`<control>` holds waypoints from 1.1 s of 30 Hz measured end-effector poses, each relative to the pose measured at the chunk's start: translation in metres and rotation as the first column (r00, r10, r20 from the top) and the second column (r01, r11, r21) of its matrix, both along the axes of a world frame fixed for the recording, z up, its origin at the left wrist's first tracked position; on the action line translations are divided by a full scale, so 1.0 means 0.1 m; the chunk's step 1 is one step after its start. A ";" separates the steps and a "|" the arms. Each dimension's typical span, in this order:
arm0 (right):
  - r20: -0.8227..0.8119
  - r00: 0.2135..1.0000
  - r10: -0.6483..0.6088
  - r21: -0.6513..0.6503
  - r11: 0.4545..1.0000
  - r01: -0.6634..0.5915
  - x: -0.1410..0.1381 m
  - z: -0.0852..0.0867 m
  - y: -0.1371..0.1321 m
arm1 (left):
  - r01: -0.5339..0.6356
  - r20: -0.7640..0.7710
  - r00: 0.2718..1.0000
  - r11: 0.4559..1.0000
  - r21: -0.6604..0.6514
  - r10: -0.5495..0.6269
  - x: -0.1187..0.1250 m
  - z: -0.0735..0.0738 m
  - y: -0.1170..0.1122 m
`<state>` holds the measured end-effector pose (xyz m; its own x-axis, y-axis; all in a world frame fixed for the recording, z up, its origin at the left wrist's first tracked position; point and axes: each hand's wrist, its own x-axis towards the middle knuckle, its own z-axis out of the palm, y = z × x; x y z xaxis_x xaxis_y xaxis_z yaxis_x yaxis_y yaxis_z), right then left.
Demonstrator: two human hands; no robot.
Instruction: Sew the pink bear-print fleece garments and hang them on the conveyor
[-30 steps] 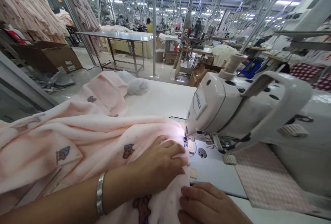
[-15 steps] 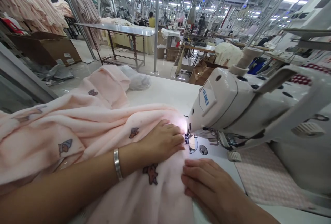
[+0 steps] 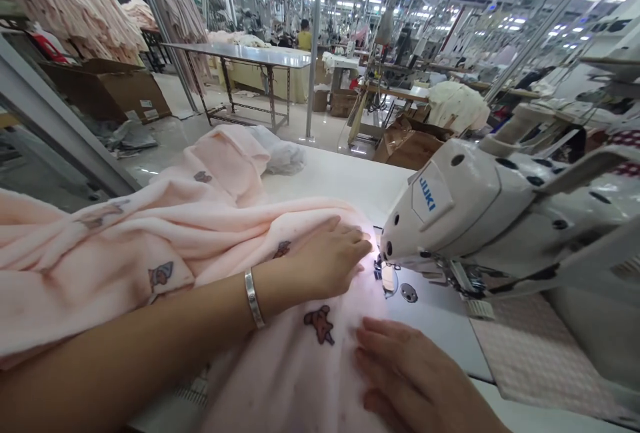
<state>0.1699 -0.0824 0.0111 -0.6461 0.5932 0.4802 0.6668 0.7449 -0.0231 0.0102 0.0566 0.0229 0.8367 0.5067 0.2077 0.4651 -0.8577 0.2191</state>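
Observation:
A pale pink fleece fabric (image 3: pixel 165 239) with small printed animals lies bunched over the white sewing table (image 3: pixel 330 179). My left hand (image 3: pixel 330 259), a silver bangle on its wrist, rests flat on the fabric with fingers stretched toward the needle of the white JUKI sewing machine (image 3: pixel 460 206). My right hand (image 3: pixel 405 369) lies flat, fingers together, on the fabric's near edge just in front of the needle plate (image 3: pixel 400 286). Neither hand grips anything.
A pink checked cloth (image 3: pixel 540 353) lies under the machine arm at right. A white plastic bag (image 3: pixel 283 153) sits behind the fabric. Beyond the table are a steel workbench (image 3: pixel 240 56), cardboard boxes (image 3: pixel 107 89), hanging pink garments and a distant person in yellow (image 3: pixel 303 36).
The fabric has slid toward me and to the right, the bear print now nearer my right hand. Both hands moved with it; the camera view shifted right.

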 end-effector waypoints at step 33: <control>0.127 0.971 -0.203 -0.182 0.958 0.224 0.54 0.11 -0.15 | -0.158 -0.125 0.978 0.985 0.065 0.165 -0.61 0.17 -0.51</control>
<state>0.2240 -0.0979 0.0216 -0.5355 0.7975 0.2779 0.8160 0.5734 -0.0732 -0.0510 0.0060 0.0404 0.7666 0.6280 0.1341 0.6194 -0.7782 0.1037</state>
